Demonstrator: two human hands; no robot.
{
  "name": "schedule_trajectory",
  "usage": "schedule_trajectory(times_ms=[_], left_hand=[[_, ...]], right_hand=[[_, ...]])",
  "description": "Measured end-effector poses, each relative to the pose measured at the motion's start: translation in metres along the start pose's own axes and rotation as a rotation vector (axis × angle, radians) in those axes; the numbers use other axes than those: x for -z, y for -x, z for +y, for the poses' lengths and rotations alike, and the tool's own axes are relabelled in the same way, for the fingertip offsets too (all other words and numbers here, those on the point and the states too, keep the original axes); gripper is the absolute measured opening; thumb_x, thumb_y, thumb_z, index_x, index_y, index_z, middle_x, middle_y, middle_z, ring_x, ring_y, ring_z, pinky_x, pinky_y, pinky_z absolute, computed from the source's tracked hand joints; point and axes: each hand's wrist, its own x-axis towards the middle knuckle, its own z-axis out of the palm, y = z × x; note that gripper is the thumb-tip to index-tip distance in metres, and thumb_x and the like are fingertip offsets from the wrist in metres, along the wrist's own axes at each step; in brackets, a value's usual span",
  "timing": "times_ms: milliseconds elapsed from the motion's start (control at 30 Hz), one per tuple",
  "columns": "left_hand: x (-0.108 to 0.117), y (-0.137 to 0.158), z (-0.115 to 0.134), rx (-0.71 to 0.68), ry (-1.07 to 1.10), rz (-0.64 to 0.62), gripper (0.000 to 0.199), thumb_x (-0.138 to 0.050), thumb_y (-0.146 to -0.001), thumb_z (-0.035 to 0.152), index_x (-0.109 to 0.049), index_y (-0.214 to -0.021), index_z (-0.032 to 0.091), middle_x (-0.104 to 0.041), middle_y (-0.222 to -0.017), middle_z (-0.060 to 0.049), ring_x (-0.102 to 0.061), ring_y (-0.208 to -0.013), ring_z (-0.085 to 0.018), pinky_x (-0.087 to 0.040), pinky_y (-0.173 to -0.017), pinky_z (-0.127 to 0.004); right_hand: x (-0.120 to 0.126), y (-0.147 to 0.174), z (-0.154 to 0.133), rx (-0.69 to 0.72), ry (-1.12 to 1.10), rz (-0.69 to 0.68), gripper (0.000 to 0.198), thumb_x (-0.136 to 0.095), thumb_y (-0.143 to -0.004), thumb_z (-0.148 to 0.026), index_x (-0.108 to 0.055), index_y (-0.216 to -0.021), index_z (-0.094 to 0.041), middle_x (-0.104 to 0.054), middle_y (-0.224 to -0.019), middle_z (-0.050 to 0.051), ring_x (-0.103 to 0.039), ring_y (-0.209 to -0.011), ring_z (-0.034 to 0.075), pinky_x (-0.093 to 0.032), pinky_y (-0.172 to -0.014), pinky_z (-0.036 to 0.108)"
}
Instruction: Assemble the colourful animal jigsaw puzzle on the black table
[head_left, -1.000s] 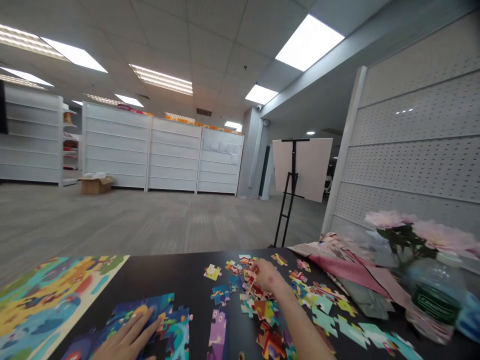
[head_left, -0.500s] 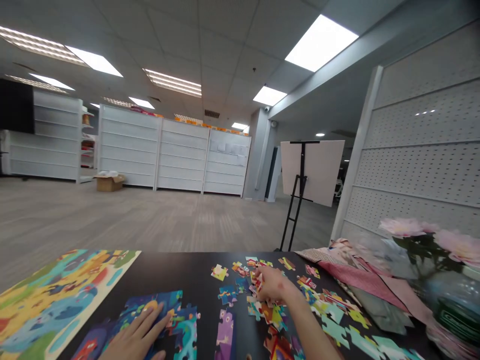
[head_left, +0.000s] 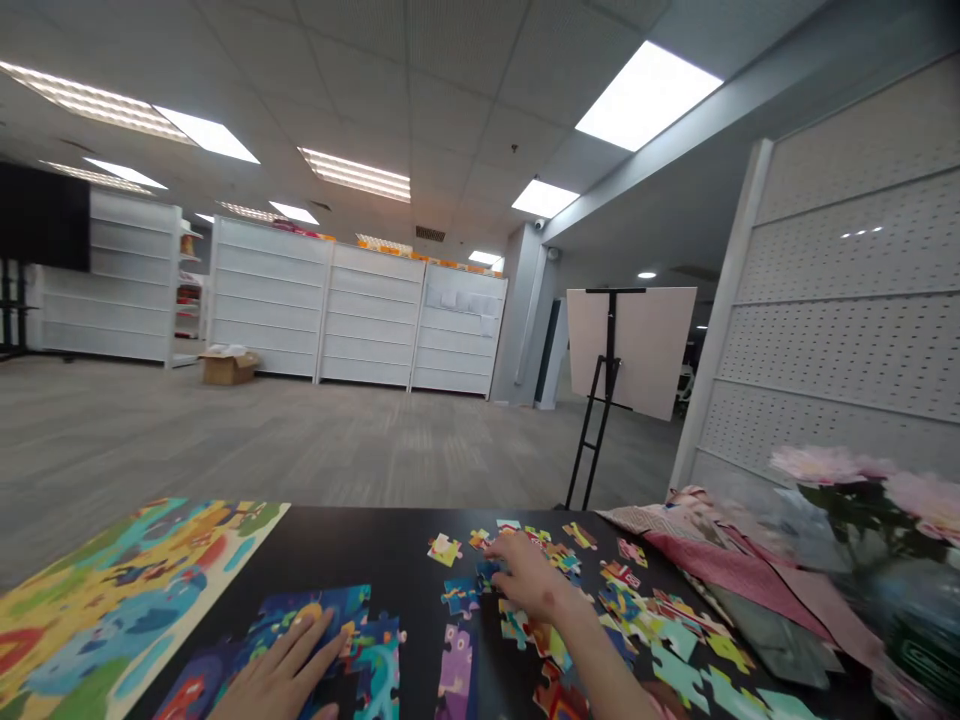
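My left hand (head_left: 281,668) lies flat, fingers stretched out, on a joined section of dark blue jigsaw puzzle (head_left: 349,600) at the lower left. Over the loose puzzle pieces, my right hand (head_left: 529,580) reaches forward with bent fingers, thumb apart from the index finger. Its fingertips are at a small dark blue puzzle piece (head_left: 486,574), partly hidden; nothing shows gripped between them. Another blue piece (head_left: 460,597) lies just left of it. A purple puzzle strip with eyes (head_left: 455,668) sits between my hands. A yellow piece (head_left: 445,549) lies farther back.
A colourful picture sheet (head_left: 142,600) covers the table's left side. Several loose pieces (head_left: 679,670) spread to the right. Beyond them are a pink cloth (head_left: 720,565), a clear bottle (head_left: 926,640) and pink flowers (head_left: 817,465). An easel (head_left: 600,430) stands past the black table (head_left: 352,535).
My right hand has moved slightly left, from the red pieces towards the small dark blue piece. My left hand stays on the joined puzzle section. The view has shifted a little.
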Motion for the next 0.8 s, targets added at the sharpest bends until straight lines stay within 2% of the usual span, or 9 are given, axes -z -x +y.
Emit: schedule_trajectory(times_ms=[133,233,367,467,600,667,733,800], left_hand=[[0.046,-0.003,0.029,0.054,0.035,-0.114,0.052,-0.046,-0.095,0.053,-0.051,-0.143,0.031,-0.043,-0.15,-0.008,-0.043,-0.139,-0.034,-0.046,-0.109,-0.051],[0.062,-0.001,0.04,0.112,0.071,-0.147,0.053,-0.048,-0.095,0.051,-0.051,-0.143,0.03,-0.042,-0.152,-0.008,-0.04,-0.141,-0.035,-0.042,-0.112,-0.053],[0.056,0.005,0.039,0.128,0.143,-0.093,0.05,-0.052,-0.095,0.045,-0.05,-0.144,0.035,-0.044,-0.155,-0.006,-0.039,-0.143,-0.034,-0.04,-0.114,-0.054],[0.05,0.008,0.037,0.145,0.156,-0.072,0.048,-0.053,-0.095,0.042,-0.052,-0.142,0.036,-0.044,-0.156,-0.005,-0.038,-0.144,-0.034,-0.04,-0.115,-0.055],[0.057,0.008,0.044,0.124,0.106,-0.101,0.049,-0.047,-0.096,0.052,-0.053,-0.141,0.035,-0.046,-0.154,-0.006,-0.041,-0.142,-0.035,-0.042,-0.113,-0.056],[0.058,0.008,0.045,0.101,0.072,-0.105,0.051,-0.043,-0.096,0.058,-0.054,-0.141,0.036,-0.047,-0.152,-0.005,-0.043,-0.141,-0.035,-0.042,-0.113,-0.055],[0.045,0.01,0.038,0.091,0.026,-0.109,0.051,-0.042,-0.096,0.06,-0.053,-0.141,0.039,-0.047,-0.151,-0.003,-0.044,-0.14,-0.033,-0.044,-0.112,-0.053],[0.017,0.012,0.021,0.108,-0.04,-0.141,0.052,-0.051,-0.089,0.059,-0.056,-0.137,0.039,-0.05,-0.147,-0.004,-0.051,-0.133,-0.036,-0.051,-0.104,-0.053]], right_hand=[[-0.016,-0.004,0.001,0.049,-0.04,-0.013,0.043,-0.066,-0.071,-0.011,-0.072,-0.112,-0.024,-0.069,-0.12,0.007,-0.059,-0.119,0.025,-0.042,-0.102,0.034],[-0.021,-0.009,0.008,0.041,-0.069,-0.005,0.044,-0.066,-0.07,-0.011,-0.071,-0.112,-0.022,-0.07,-0.116,0.009,-0.062,-0.111,0.026,-0.046,-0.097,0.035],[-0.026,-0.014,0.015,0.039,-0.121,0.002,0.05,-0.065,-0.068,-0.011,-0.069,-0.116,-0.022,-0.069,-0.123,0.01,-0.06,-0.119,0.029,-0.043,-0.102,0.039],[-0.027,-0.017,0.017,0.041,-0.161,-0.002,0.049,-0.064,-0.067,-0.01,-0.068,-0.114,-0.02,-0.069,-0.119,0.011,-0.062,-0.115,0.029,-0.044,-0.101,0.04],[-0.019,-0.016,0.007,0.044,-0.208,0.046,0.046,-0.063,-0.062,-0.004,-0.069,-0.105,-0.019,-0.068,-0.113,0.01,-0.061,-0.111,0.029,-0.044,-0.099,0.04],[-0.015,-0.013,-0.006,0.027,-0.237,0.103,0.043,-0.06,-0.064,-0.003,-0.068,-0.104,-0.018,-0.066,-0.112,0.01,-0.06,-0.111,0.029,-0.043,-0.101,0.041],[-0.013,-0.008,-0.024,0.001,-0.276,0.164,0.036,-0.054,-0.073,-0.004,-0.068,-0.104,-0.017,-0.066,-0.108,0.01,-0.06,-0.11,0.027,-0.042,-0.101,0.041],[-0.017,-0.003,-0.045,0.008,-0.335,0.189,0.033,-0.054,-0.08,-0.007,-0.067,-0.108,-0.019,-0.067,-0.109,0.007,-0.061,-0.109,0.022,-0.044,-0.1,0.034]])
